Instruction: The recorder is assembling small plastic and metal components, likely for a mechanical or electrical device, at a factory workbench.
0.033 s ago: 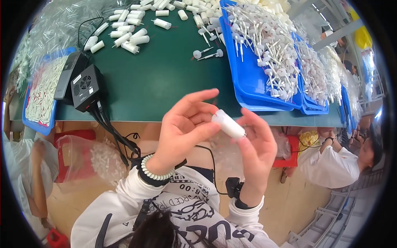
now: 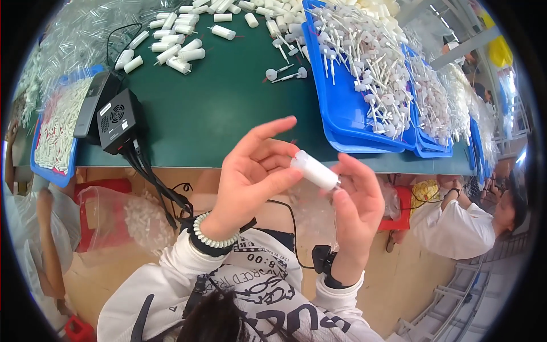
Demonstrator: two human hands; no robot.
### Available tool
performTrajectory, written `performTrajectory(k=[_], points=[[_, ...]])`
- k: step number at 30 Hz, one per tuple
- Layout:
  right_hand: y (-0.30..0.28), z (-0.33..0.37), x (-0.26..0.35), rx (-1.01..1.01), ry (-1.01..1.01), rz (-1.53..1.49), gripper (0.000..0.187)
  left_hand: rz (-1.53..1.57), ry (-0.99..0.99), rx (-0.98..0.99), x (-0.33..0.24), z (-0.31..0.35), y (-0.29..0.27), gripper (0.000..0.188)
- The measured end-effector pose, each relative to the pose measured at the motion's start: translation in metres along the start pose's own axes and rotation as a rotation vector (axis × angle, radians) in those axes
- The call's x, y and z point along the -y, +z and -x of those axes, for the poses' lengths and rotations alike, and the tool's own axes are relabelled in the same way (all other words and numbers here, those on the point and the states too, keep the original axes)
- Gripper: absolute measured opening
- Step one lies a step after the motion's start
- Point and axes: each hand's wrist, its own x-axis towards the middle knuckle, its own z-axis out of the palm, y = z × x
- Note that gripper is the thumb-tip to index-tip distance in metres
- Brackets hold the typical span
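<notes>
A small white cylinder [image 2: 316,171] is held between my two hands, just off the table's near edge. It tilts down to the right, with a clear rim at its upper left end and a small metallic tip at its lower right end. My left hand [image 2: 256,174] pinches the upper left end between thumb and fingers, its index finger stretched away. At the other end, the thumb and fingers of my right hand [image 2: 359,199] close around the tip. A thin reddish wire shows faintly by the left fingers.
Similar white cylinders [image 2: 181,54] lie scattered across the green table [image 2: 228,97]. Blue trays [image 2: 336,108] at right hold white stemmed parts [image 2: 370,68]. A black box with cables [image 2: 118,121] stands at left, beside a blue tray of small white sticks [image 2: 60,125]. Co-workers sit on both sides.
The cylinder's lower right end and my right hand have shifted slightly to the right. My left index finger has moved a little up and left.
</notes>
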Motion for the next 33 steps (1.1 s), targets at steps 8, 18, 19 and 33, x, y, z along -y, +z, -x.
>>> performTrajectory(k=[8,18,19,33], points=[[-0.026,0.012,-0.019,-0.235,-0.077,0.026,0.015,-0.083,-0.077,0.160,0.012,-0.006,-0.008,0.039],[-0.086,0.057,-0.049,-0.475,0.156,0.121,0.011,-0.446,-0.256,0.357,0.074,-0.014,0.009,0.026],[-0.098,0.070,-0.054,-0.541,0.170,0.142,0.013,-0.500,-0.290,0.382,0.084,-0.011,0.016,0.029],[-0.187,0.148,-0.184,-0.739,0.470,0.818,0.016,-1.345,-0.293,0.771,0.271,0.020,-0.012,0.024]])
